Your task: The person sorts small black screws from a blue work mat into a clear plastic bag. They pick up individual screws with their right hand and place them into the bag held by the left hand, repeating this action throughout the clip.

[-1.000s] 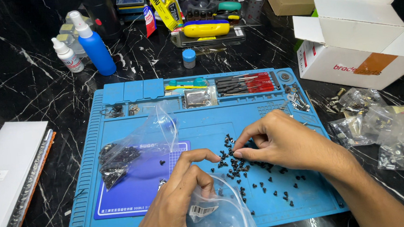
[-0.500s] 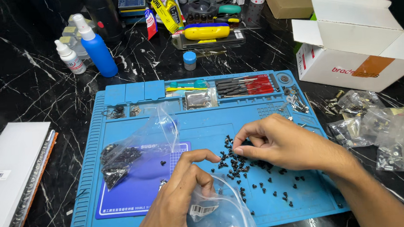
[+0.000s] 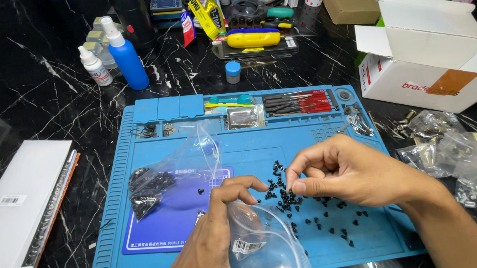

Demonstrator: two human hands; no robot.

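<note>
While the left hand grips a small clear bag at lower centre, the right hand pinches fingertips together over loose black screws mid-frame.

The screws lie scattered on the blue work mat; a careless sweep could roll some off its lower right edge, or the pinch could miss the bag's limp mouth. A second bag of screws lies left; crumpled bags crowd the right.

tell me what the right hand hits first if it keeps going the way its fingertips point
The right hand points left and down, fingertips pinched just over the black screws on the blue mat. It would likely meet those screws first, then the left hand holding the clear bag; depth is unclear.
</note>
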